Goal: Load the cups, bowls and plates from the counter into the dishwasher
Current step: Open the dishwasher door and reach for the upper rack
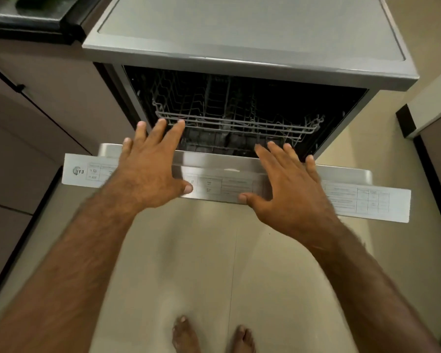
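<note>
A steel dishwasher [239, 34] stands in front of me with its door [214, 169] partly lowered. Inside, the upper wire rack [239, 123] looks bare of dishes; the lower interior is dark. My left hand [150, 171] hovers flat with spread fingers over the door's top edge at the left. My right hand [288, 179] is spread the same way over the door's edge at the right. Neither hand holds anything. No cups, bowls or plates are in sight.
A white label strip [367, 200] runs along the door's edge. Brown cabinets [36, 128] flank the left, and a dark counter [31, 19] sits at the top left. Another cabinet [435, 138] stands at the right. My bare feet [211, 335] are on the beige tile floor.
</note>
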{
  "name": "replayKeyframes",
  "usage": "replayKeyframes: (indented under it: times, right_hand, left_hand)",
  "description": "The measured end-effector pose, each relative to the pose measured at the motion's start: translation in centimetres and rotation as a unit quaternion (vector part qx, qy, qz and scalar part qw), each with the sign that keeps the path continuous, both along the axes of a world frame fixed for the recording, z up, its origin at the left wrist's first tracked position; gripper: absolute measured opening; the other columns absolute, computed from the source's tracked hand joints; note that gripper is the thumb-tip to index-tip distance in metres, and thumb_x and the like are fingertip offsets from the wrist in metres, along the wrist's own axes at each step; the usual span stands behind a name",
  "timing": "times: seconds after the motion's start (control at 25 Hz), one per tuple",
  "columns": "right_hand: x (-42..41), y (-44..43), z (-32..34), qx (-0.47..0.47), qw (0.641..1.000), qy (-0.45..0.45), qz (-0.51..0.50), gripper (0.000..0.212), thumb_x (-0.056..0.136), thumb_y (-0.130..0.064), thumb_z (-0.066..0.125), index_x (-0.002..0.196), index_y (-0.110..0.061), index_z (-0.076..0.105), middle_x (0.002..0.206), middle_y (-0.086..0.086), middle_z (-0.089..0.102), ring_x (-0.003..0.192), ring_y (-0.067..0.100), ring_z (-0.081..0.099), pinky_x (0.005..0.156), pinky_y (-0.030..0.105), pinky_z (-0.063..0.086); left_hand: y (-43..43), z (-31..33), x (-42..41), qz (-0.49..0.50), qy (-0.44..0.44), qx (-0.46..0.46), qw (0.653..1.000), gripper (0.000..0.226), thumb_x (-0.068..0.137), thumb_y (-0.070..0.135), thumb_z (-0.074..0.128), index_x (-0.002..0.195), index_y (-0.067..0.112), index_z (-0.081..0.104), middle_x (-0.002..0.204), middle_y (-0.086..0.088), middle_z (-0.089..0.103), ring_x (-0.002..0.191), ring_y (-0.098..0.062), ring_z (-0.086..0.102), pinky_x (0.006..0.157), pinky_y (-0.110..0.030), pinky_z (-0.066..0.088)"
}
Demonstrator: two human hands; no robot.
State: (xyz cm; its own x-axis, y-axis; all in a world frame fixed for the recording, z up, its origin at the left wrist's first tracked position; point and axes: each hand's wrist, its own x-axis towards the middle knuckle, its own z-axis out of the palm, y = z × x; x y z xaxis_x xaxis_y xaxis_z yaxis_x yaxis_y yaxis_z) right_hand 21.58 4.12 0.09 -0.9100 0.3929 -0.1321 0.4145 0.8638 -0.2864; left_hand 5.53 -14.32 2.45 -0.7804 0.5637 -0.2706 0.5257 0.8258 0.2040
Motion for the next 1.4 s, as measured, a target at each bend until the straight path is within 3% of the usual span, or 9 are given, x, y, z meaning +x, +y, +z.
replayKeyframes:
  times: [0.16, 0.28, 0.4, 0.52, 0.68, 0.88, 1.12, 1.4]
  right_hand:
    - [3.3, -3.0, -1.6, 0.003, 0.999, -0.038, -0.003, 0.097, 0.087, -0.071, 0.054, 0.157, -0.033, -0.001, 0.167, -0.006, 0.012, 0.155, 0.02, 0.003, 0.124, 0.055, -0.003]
    - [6.9, -6.7, -3.8, 0.018, 0.999, -0.034, -0.015, 0.095, 0.085, -0.07, 0.057, 0.158, -0.03, 0.01, 0.163, -0.006, 0.022, 0.153, 0.02, 0.013, 0.124, 0.054, -0.001]
    - [10.6, -10.5, -7.1, 0.029, 0.996, -0.081, -0.017, 0.094, 0.086, -0.068, 0.057, 0.158, -0.03, 0.009, 0.166, -0.005, 0.015, 0.154, 0.021, 0.008, 0.123, 0.057, -0.002]
    - [14.3, -14.1, -11.3, 0.024, 0.994, -0.108, -0.024, 0.093, 0.088, -0.069, 0.054, 0.159, -0.031, 0.007, 0.169, -0.005, 0.004, 0.155, 0.022, -0.001, 0.122, 0.058, -0.006]
    - [19.2, -18.0, -17.8, -0.004, 0.99, -0.137, -0.021, 0.09, 0.092, -0.067, 0.05, 0.16, -0.03, 0.003, 0.168, -0.005, -0.01, 0.154, 0.022, -0.013, 0.122, 0.056, -0.011]
    - [24.4, -21.5, -27.3, -0.048, 0.986, -0.16, -0.001, 0.093, 0.09, -0.057, 0.058, 0.161, -0.024, 0.009, 0.168, -0.004, -0.009, 0.154, 0.023, -0.012, 0.123, 0.055, -0.004]
    - [27.1, -23.3, -37.4, -0.103, 0.97, -0.218, 0.009, 0.094, 0.092, -0.052, 0.058, 0.161, -0.022, 0.003, 0.168, -0.006, -0.012, 0.154, 0.022, -0.014, 0.124, 0.052, -0.003]
    - [28.0, -24.1, -43.8, -0.121, 0.966, -0.229, 0.005, 0.095, 0.091, -0.049, 0.061, 0.161, -0.021, 0.004, 0.168, -0.007, -0.012, 0.154, 0.022, -0.014, 0.124, 0.053, -0.001]
  left_hand:
    - [-3.1, -2.4, 3.3, -0.049, -0.059, -0.044, 0.996, 0.116, 0.079, 0.053, 0.079, 0.161, 0.038, -0.002, 0.17, 0.008, 0.009, 0.158, -0.021, -0.002, 0.127, -0.053, 0.001]
    - [-6.1, -5.1, 6.4, -0.067, -0.036, -0.068, 0.995, 0.113, 0.077, 0.062, 0.076, 0.16, 0.037, 0.005, 0.167, 0.009, 0.021, 0.157, -0.02, 0.008, 0.126, -0.054, 0.003]
    - [-9.6, -9.2, 10.9, -0.088, 0.002, -0.071, 0.994, 0.107, 0.079, 0.066, 0.071, 0.16, 0.036, 0.007, 0.164, 0.008, 0.025, 0.155, -0.023, 0.013, 0.126, -0.055, 0.007]
    - [-13.4, -14.2, 15.6, -0.092, 0.028, -0.053, 0.994, 0.105, 0.084, 0.066, 0.065, 0.161, 0.032, 0.002, 0.168, 0.003, 0.016, 0.157, -0.027, 0.008, 0.126, -0.056, 0.006]
    - [-17.9, -21.2, 20.7, -0.095, 0.001, -0.06, 0.994, 0.106, 0.09, 0.062, 0.059, 0.161, 0.029, -0.013, 0.171, -0.001, -0.005, 0.158, -0.03, -0.006, 0.126, -0.054, -0.002]
    - [-22.1, -30.4, 25.5, -0.113, -0.048, -0.071, 0.99, 0.104, 0.09, 0.053, 0.062, 0.163, 0.026, -0.007, 0.172, -0.004, -0.004, 0.157, -0.033, -0.005, 0.125, -0.051, 0.006]
    - [-24.2, -40.9, 27.5, -0.119, -0.142, -0.106, 0.977, 0.1, 0.093, 0.043, 0.061, 0.162, 0.024, -0.008, 0.171, -0.004, -0.006, 0.157, -0.035, -0.007, 0.126, -0.048, 0.012]
    - [-25.0, -46.8, 27.9, -0.116, -0.181, -0.112, 0.97, 0.099, 0.094, 0.035, 0.063, 0.162, 0.025, -0.008, 0.171, -0.002, -0.01, 0.157, -0.033, -0.011, 0.125, -0.043, 0.012]
